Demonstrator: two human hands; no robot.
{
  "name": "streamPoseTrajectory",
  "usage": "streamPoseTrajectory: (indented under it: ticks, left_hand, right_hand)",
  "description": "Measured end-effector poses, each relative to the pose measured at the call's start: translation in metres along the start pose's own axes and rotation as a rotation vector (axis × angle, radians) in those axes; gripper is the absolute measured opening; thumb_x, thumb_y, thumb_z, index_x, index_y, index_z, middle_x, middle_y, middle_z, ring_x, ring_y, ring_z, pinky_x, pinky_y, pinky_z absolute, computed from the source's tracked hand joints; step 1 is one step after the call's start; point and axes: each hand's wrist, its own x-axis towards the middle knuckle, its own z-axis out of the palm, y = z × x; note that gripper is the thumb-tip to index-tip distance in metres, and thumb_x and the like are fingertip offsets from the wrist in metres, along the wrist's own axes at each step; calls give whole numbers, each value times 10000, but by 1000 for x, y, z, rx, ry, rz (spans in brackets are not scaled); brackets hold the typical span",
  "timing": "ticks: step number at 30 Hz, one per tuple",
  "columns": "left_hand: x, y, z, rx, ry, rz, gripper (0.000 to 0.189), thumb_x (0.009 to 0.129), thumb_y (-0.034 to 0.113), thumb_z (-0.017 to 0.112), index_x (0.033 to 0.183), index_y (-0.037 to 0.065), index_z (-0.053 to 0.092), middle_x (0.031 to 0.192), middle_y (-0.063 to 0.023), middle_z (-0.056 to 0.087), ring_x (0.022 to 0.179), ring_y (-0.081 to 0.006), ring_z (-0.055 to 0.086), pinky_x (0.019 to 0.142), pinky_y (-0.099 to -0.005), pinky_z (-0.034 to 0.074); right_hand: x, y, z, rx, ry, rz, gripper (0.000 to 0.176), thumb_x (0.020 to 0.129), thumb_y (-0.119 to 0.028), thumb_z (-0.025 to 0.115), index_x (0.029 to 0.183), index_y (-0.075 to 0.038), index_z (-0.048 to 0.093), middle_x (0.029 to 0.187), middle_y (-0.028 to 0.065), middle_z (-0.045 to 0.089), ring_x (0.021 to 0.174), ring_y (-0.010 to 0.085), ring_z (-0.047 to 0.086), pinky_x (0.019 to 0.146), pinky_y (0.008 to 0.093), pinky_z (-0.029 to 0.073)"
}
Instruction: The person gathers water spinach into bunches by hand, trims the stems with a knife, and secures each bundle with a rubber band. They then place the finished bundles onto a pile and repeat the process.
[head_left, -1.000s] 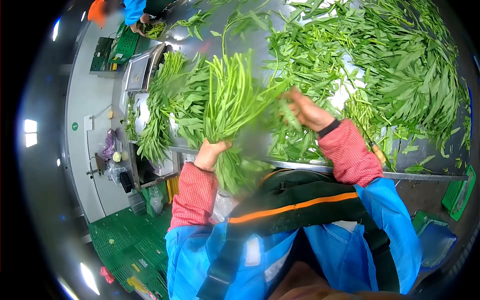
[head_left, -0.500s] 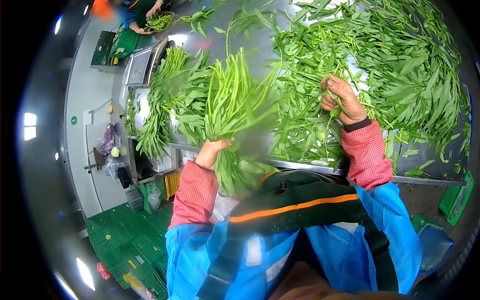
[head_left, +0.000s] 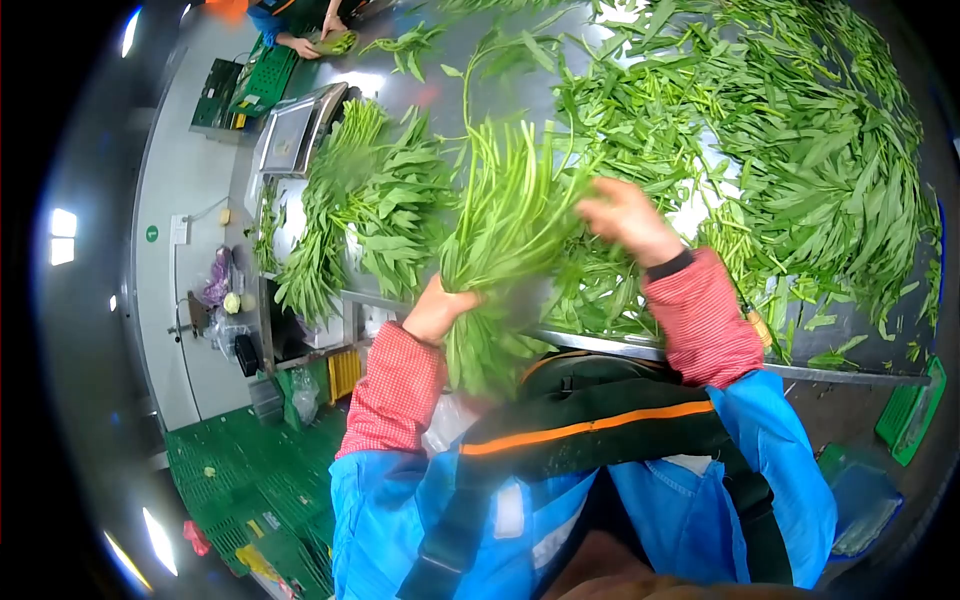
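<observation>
My left hand (head_left: 441, 309) is wrapped round a thick bunch of water spinach (head_left: 505, 205), its pale green stems pointing up and away and its leaves hanging below the fist. My right hand (head_left: 628, 222) is at the right side of that bunch, with fingers closed and blurred by motion. Stems reach to its fingertips, so it seems to grip a water spinach stem, though the blur hides the detail. Beyond it a large loose heap of water spinach (head_left: 820, 150) spreads over the metal table (head_left: 415, 95).
Left of my bunch lie sorted bunches of water spinach (head_left: 395, 195), beside a weighing scale (head_left: 292, 138). At the far end another person's hands (head_left: 305, 42) hold greens near a green crate (head_left: 268, 78). A yellow-handled tool (head_left: 758, 328) lies by the table's front edge.
My right hand has moved left from the loose heap to the bunch, turning inward. The left hand with the bunch has shifted slightly right. A yellow handle now shows by the right sleeve.
</observation>
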Motion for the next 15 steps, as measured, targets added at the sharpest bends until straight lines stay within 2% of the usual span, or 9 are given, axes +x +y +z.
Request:
streamPoseTrajectory:
  ticks: [1,3,5,7,9,10,11,13,15]
  left_hand:
    - [-2,-4,-4,2,-2,6,439,730,-1,647,1162,7,573,1048,-29,621,913,-135,572,816,-270,457]
    - [-1,-15,-15,6,-9,26,429,733,-4,637,1156,1,570,1045,-25,619,912,-128,570,812,-263,454]
    - [0,-20,-20,56,22,61,460,717,-40,613,1172,-5,553,1046,-23,616,918,-128,570,826,-264,451]
    - [-1,-18,-19,100,47,82,490,703,-61,601,1187,-7,544,1047,-23,614,919,-128,568,831,-264,449]
    - [5,-13,-15,345,89,231,505,700,-45,626,1195,-14,534,1090,-56,622,988,-155,579,875,-280,451]
    - [6,-3,-5,488,109,328,509,708,-18,656,1201,-8,529,1108,-67,620,1007,-157,578,887,-289,452]
    - [6,6,4,632,130,424,517,717,9,685,1207,-3,524,1127,-77,618,1027,-159,576,900,-297,454]
    - [6,13,8,700,185,501,496,722,61,720,1182,15,541,1088,-127,635,997,-242,618,863,-320,477]
    - [7,14,3,799,299,480,473,728,68,715,1169,22,550,1062,-155,639,979,-295,628,841,-335,487]
  right_hand:
    - [-3,-7,-23,280,-11,-17,526,838,-223,668,1254,38,480,704,-17,574,550,80,520,490,208,419]
    - [0,-9,-59,570,-107,-327,300,886,-244,613,1097,-40,550,531,-82,388,453,47,378,457,210,335]
    - [-5,-23,-69,743,-133,-364,182,909,-220,587,1010,-71,559,564,-93,361,452,39,298,450,217,302]
    - [2,-22,-56,545,-102,-238,213,894,-249,608,1006,-77,552,609,-88,412,473,34,357,463,214,335]
    - [6,-18,-12,222,78,-27,402,840,-316,678,1104,-61,516,620,-63,487,507,53,448,455,186,368]
    - [13,-3,3,135,-58,-56,419,836,-302,688,1124,-57,506,669,-28,546,548,62,495,466,194,394]
    - [15,-1,13,47,-201,66,392,824,-272,707,1088,-42,531,683,-23,560,563,60,507,473,195,392]
    - [13,-2,20,144,-309,18,274,818,-207,701,990,-32,578,700,-15,584,555,66,513,485,197,395]
    - [26,15,2,-173,-72,-144,89,821,-119,642,869,-49,615,700,-25,585,519,46,481,488,183,372]
